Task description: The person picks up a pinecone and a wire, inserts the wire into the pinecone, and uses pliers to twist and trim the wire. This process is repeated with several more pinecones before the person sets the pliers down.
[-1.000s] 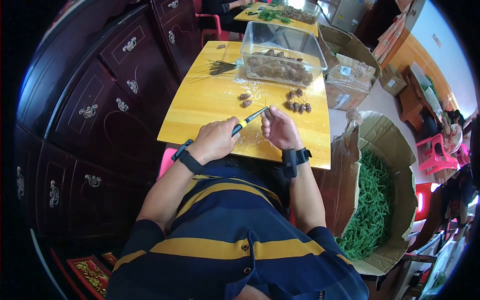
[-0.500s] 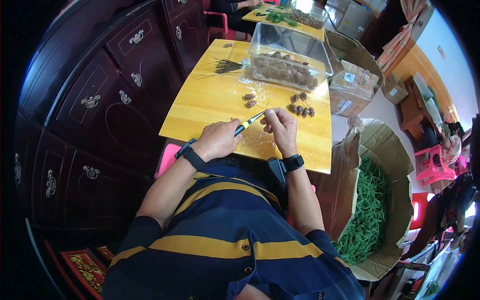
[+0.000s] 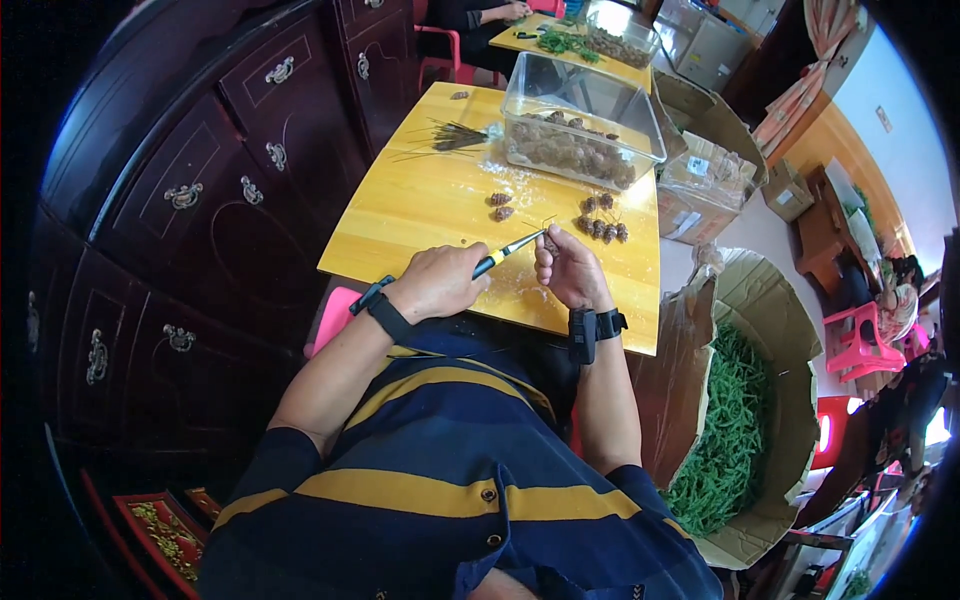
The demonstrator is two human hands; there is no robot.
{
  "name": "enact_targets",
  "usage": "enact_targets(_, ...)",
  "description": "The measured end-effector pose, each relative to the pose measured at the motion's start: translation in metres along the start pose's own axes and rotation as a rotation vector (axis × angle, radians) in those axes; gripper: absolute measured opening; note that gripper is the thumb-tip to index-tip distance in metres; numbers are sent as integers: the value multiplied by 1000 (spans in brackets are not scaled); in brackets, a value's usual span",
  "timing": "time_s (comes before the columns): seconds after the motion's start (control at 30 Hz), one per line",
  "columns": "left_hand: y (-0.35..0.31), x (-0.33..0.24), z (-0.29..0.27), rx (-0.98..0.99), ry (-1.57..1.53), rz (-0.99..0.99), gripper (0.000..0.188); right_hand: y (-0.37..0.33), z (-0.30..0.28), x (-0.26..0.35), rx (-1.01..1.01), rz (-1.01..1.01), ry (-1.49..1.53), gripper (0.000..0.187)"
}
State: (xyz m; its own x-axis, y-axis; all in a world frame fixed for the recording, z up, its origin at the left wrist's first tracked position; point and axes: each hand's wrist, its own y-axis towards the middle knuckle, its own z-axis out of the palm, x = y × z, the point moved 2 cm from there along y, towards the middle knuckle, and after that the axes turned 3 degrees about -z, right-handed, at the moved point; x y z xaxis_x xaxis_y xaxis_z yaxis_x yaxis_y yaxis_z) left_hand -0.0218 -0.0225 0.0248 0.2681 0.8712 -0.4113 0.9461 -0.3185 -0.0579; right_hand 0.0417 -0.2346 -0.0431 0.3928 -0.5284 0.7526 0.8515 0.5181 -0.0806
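Note:
My left hand [image 3: 445, 280] is closed around pliers [image 3: 490, 264] with yellow and black handles. Their metal jaws point to the right and meet a thin wire at the fingertips of my right hand [image 3: 578, 272]. Pinched in that right hand is a small brown pine cone [image 3: 551, 247], mostly covered by the fingers. Just beyond the jaws lie a pair of pine cones [image 3: 502, 213] on the yellow table [image 3: 400, 225]. A cluster of several wired pine cones [image 3: 603, 231] rests farther right.
A clear plastic bin [image 3: 640, 125] of pine cones stands on the table's far side, beside a bundle of dark wires [image 3: 458, 136]. To the right, a large cardboard box [image 3: 785, 420] holds green artificial foliage [image 3: 725, 430]. Dark cabinets [image 3: 200, 200] line the left. Another person sits beyond.
My right hand has turned palm-up and shifted slightly right and nearer, exposing part of the pine cone. The pliers have followed a little to the right, still at the wire.

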Motion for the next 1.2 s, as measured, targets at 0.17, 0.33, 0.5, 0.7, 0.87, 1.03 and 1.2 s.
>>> enact_targets(0.17, 1, 4, 0, 7, 26, -8, 33, -1, -1, 7, -94, -103, -83, 26)
enact_targets(0.33, 7, -1, 13, 48, 138, -27, 38, -2, 0, 12, -212, -247, -54, 21)
enact_targets(0.5, 24, -6, 44, -70, 250, -3, 41, 0, 4, 11, -177, -299, -103, 17)
enact_targets(0.7, 38, -15, 54, -243, 255, 102, 36, 0, 2, 8, -195, -284, -122, 14)
enact_targets(0.87, 40, -3, 41, -381, -15, 129, 33, 1, 5, 6, -218, -260, -217, 13)
enact_targets(1.03, 38, -5, 5, -644, -353, 203, 23, 4, 6, -3, -86, -191, -534, 16)
enact_targets(1.2, 35, -12, 6, -483, -298, 219, 17, 5, 18, -19, 63, -128, -697, 19)
